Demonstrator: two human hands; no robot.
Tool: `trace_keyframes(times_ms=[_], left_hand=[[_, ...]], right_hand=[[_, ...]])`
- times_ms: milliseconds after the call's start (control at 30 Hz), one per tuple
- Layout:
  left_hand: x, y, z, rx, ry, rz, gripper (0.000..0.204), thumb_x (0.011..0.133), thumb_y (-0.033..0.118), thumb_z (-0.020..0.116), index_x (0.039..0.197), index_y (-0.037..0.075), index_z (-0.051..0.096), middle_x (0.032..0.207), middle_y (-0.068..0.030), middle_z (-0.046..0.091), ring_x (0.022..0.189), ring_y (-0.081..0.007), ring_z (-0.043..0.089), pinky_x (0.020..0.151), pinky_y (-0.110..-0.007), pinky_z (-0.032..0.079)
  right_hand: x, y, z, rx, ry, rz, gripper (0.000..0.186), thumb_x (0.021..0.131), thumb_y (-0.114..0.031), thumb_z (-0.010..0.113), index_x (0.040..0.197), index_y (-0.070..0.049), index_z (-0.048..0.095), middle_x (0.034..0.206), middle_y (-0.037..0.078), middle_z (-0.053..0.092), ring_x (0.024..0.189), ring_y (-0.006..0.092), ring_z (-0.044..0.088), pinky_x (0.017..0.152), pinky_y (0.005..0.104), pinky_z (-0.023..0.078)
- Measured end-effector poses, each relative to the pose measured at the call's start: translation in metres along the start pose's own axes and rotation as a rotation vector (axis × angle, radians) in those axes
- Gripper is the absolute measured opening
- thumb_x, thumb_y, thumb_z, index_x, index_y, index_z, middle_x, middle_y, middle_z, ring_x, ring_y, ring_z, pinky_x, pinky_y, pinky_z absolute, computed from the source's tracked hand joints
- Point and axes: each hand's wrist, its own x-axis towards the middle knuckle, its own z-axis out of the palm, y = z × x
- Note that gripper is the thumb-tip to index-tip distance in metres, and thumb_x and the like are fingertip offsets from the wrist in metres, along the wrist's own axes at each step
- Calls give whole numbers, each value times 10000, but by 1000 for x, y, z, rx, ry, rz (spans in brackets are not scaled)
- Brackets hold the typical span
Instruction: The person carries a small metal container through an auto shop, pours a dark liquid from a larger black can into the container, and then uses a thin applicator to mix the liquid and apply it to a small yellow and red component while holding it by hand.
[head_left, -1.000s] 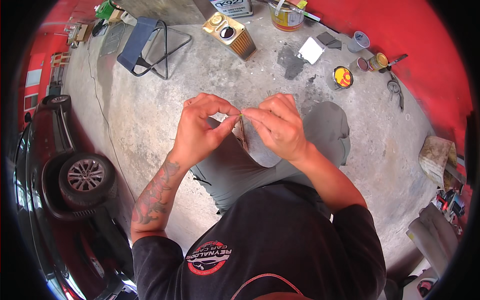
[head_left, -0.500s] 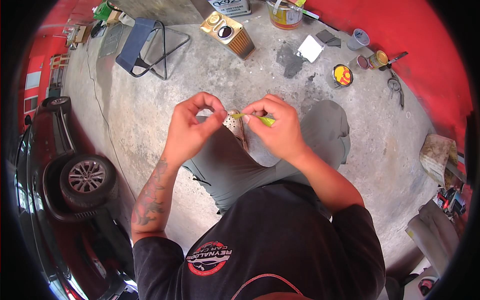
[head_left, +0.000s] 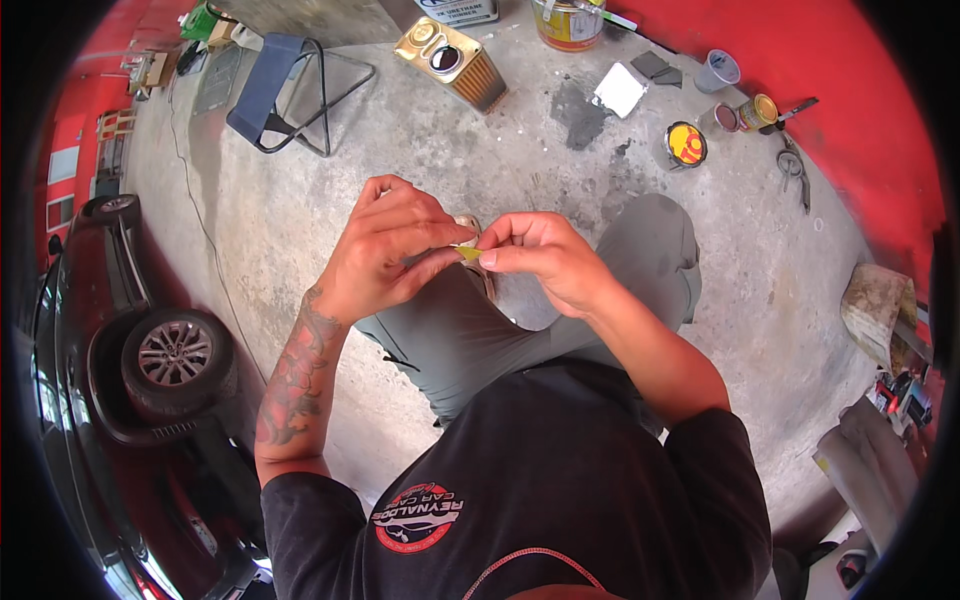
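Above my lap, both hands meet over a small yellow-green strip (head_left: 468, 253), thin and bent; I cannot tell its material. My left hand (head_left: 385, 250) pinches its left end between thumb and fingers, the back of the hand facing up. At the other end, the thumb and fingertips of my right hand (head_left: 550, 258) grip the strip too. Fingers cover part of it. Behind and below the hands shows a light shoe (head_left: 486, 284) with holes in it, on my foot, partly hidden.
A gold rectangular tin (head_left: 478, 82) and a folding stool (head_left: 268, 92) stand ahead on the concrete floor. To the right are a yellow-topped can (head_left: 686, 145), a plastic cup (head_left: 717, 72) and a white sheet (head_left: 620, 90). A dark car (head_left: 95, 300) is at left.
My left hand has turned over, its back now upward, and come closer to the right. The strip's loose end that stuck out past my right fingers is no longer visible.
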Motion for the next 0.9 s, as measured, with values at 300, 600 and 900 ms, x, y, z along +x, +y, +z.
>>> trace_keyframes(times_ms=[300,600,900], left_hand=[[0,0,0,25,3,25,232,730,94,873,940,126,780,835,32,674,876,-158,657,912,-378,413],[-4,-1,-1,-84,-12,-52,160,746,41,846,867,101,761,826,7,696,852,-169,671,920,-383,417],[-8,1,4,-138,10,-211,140,763,-2,784,860,65,709,852,-28,717,844,-199,665,947,-380,434]], right_hand=[[-1,-1,-1,-49,11,10,139,893,-88,746,1005,-11,719,904,16,708,817,59,630,748,218,485],[-3,-1,2,-300,16,-106,137,892,-103,769,985,-9,733,852,-3,679,781,55,589,735,245,494],[-7,-8,3,-845,155,-500,216,829,-159,820,984,-37,733,919,85,717,847,256,686,788,370,532]])
